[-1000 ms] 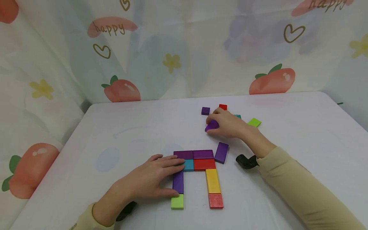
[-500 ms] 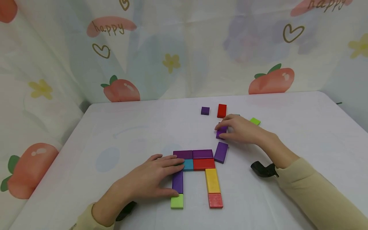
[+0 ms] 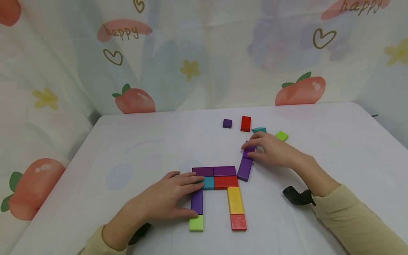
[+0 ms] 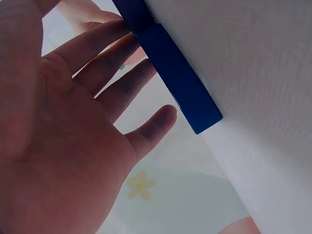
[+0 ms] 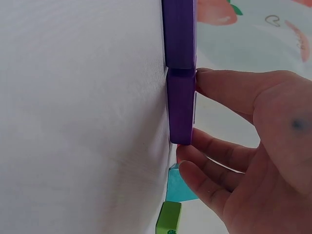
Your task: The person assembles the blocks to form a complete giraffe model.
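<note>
My right hand (image 3: pixel 274 150) pinches a purple block (image 5: pixel 181 107) between thumb and fingers. Its end meets the end of a second purple block (image 3: pixel 245 169), and the pair slants as one line. That second block reaches down to the top right corner of a flat figure of coloured blocks. In the figure, two dark purple blocks (image 3: pixel 224 171) form the top row, above a teal block (image 3: pixel 208 183) and a red block (image 3: pixel 226 182). My left hand (image 3: pixel 165 198) rests over the figure's left side, fingers spread, with the thumb at a purple upright block (image 3: pixel 197 202).
Beyond my right hand lie a small purple block (image 3: pixel 227 123), a red block (image 3: pixel 245 124), a teal triangular block (image 3: pixel 259 130) and a green block (image 3: pixel 282 135). A yellow block (image 3: pixel 235 200), a light red block (image 3: pixel 238 222) and a light green block (image 3: pixel 196 223) form the figure's legs.
My right hand has brought the purple block nearer and slightly right, turning it in line with the other purple block until their ends meet. My left hand has stayed in place.
</note>
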Motion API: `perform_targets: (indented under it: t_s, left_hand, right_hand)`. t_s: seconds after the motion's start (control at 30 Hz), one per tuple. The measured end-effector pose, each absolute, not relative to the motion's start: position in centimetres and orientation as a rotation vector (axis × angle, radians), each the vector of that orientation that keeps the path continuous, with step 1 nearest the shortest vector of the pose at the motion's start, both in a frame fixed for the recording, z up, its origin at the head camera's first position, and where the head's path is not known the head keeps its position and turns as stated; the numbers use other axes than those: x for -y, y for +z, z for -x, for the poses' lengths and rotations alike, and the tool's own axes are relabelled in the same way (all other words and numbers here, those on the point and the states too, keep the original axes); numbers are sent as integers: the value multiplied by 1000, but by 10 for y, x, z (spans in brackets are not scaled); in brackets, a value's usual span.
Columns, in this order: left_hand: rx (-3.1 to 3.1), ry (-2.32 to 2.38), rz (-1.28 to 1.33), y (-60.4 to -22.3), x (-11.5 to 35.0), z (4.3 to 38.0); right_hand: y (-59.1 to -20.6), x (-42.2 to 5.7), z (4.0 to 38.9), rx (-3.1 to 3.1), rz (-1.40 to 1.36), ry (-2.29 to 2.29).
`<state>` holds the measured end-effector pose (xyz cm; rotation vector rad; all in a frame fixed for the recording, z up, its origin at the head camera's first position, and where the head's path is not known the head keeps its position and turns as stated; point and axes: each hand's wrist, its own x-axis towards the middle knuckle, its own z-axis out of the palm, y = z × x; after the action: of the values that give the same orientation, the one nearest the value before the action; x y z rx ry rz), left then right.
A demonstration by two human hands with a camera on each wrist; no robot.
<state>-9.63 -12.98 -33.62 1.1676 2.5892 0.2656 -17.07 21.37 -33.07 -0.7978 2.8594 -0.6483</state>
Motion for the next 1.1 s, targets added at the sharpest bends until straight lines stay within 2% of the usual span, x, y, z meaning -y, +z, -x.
perform_targets:
  t_s: [0.57, 1.1]
  left_hand:
    - [-2591, 266, -1177, -337, 133, 96]
    - [-2582, 271, -1183, -339, 133, 98]
  right_hand:
    - [-332, -213, 171, -2841, 807, -677]
    - [-336, -225, 194, -2871, 673, -703]
